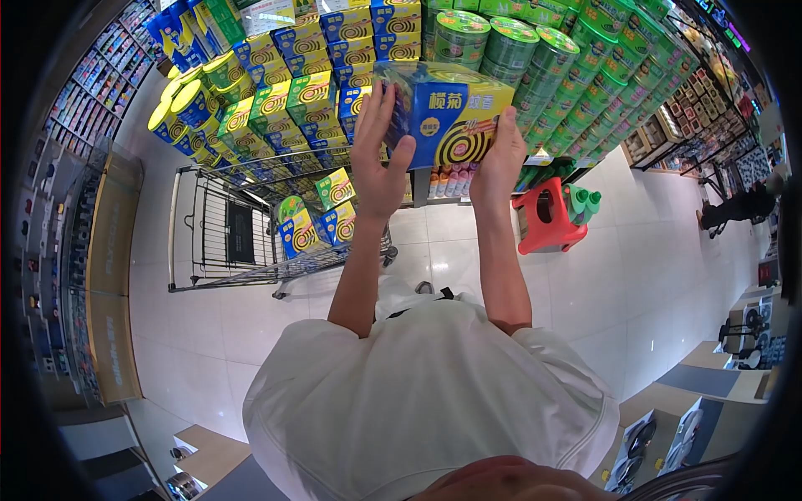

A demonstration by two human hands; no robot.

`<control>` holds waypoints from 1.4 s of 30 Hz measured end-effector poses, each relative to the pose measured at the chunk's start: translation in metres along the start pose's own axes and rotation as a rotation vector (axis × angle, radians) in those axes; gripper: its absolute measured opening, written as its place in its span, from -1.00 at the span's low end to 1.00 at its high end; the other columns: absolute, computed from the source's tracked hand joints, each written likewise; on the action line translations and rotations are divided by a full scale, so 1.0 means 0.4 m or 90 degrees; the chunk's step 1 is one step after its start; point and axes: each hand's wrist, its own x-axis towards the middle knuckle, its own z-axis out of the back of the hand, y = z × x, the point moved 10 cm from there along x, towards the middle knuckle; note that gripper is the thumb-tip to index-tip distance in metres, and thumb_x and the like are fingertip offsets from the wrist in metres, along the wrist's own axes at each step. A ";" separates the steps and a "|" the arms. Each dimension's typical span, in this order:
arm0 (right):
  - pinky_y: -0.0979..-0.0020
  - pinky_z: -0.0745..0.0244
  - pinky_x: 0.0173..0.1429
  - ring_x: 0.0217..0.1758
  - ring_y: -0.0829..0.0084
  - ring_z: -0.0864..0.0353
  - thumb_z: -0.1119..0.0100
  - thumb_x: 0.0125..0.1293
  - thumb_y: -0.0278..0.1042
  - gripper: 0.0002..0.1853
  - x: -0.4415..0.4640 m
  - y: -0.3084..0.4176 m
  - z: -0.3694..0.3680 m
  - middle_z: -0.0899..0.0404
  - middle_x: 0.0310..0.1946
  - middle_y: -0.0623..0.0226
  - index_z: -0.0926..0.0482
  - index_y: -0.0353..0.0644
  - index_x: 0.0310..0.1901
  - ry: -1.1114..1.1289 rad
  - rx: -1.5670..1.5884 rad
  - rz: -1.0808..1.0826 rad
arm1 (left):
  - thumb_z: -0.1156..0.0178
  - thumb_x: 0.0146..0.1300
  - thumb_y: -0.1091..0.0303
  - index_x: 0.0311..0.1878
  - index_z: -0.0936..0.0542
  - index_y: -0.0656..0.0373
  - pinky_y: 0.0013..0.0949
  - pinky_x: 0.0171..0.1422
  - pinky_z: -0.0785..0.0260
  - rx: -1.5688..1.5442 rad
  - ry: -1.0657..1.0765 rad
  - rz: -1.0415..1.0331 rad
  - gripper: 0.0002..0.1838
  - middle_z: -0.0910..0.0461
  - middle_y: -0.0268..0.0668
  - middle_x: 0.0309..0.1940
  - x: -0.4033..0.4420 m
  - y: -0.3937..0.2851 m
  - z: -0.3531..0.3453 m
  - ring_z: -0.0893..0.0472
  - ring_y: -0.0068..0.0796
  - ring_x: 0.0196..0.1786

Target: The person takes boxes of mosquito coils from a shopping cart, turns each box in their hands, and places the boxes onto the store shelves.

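A blue and yellow box of mosquito coils (447,117), printed with a black-and-yellow spiral, is held up in front of the stacked display. My right hand (501,159) grips its right end, thumb on the front. At the left end, my left hand (380,163) presses against the side with its fingers fairly straight and its thumb near the front corner. Behind the box stand piles of similar coil boxes (311,92) and green round tins (510,46). Below and left of my left hand is a wire shopping cart (221,225) with several coil boxes (299,234) at its right end.
A red plastic stool (543,217) stands on the tiled floor to the right, with green bottles (581,203) beside it. Yellow and blue cans (192,104) are stacked at the far left of the display. A person in dark clothes (739,207) is at the far right.
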 end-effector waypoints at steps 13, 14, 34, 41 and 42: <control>0.13 -0.22 0.57 0.57 0.07 -0.32 -0.26 0.34 -0.51 -0.51 -0.200 0.142 -0.239 -0.32 0.50 -0.15 -0.49 -0.38 0.30 0.221 -0.394 0.370 | 0.21 0.55 -0.22 0.44 -0.39 0.07 -0.06 0.48 -0.37 -0.708 -0.189 0.370 -0.34 -0.56 -0.16 0.30 -0.077 0.216 0.004 -0.57 -0.20 0.33; 0.13 -0.22 0.57 0.57 0.07 -0.32 -0.26 0.34 -0.51 -0.51 -0.211 0.140 -0.248 -0.32 0.50 -0.15 -0.49 -0.38 0.30 0.225 -0.392 0.368 | 0.21 0.55 -0.22 0.44 -0.39 0.07 -0.06 0.48 -0.37 -0.705 -0.193 0.368 -0.34 -0.56 -0.16 0.30 -0.077 0.218 0.008 -0.57 -0.20 0.33; -0.01 -0.25 0.54 0.53 -0.11 -0.38 -0.34 0.17 -0.55 -0.54 -0.332 0.120 -0.330 -0.58 0.32 0.00 -0.70 -0.29 0.17 0.281 -0.499 0.435 | 0.27 0.44 -0.41 0.46 -0.34 0.02 0.08 0.18 -0.60 -0.844 -0.168 0.429 -0.20 -0.60 -0.10 0.22 -0.125 0.229 -0.005 -0.67 -0.10 0.12; -0.05 -0.13 0.59 0.46 0.03 -0.51 -0.37 0.09 -0.64 -0.60 -0.345 0.105 -0.296 -0.68 0.23 0.17 -0.81 -0.09 -0.01 0.281 -0.445 0.451 | 0.31 0.49 -0.37 0.52 -0.25 -0.02 0.11 0.23 -0.57 -0.892 -0.179 0.423 -0.22 -0.53 -0.11 0.27 -0.117 0.099 -0.035 -0.62 -0.14 0.18; -0.05 -0.09 0.60 0.45 0.07 -0.54 -0.37 0.07 -0.66 -0.59 -0.353 0.103 -0.297 -0.70 0.21 0.23 -0.81 -0.07 -0.02 0.298 -0.452 0.467 | 0.32 0.50 -0.36 0.52 -0.26 0.00 0.11 0.27 -0.55 -0.666 -0.325 0.530 -0.23 -0.53 -0.10 0.28 -0.164 0.153 0.007 -0.61 -0.13 0.22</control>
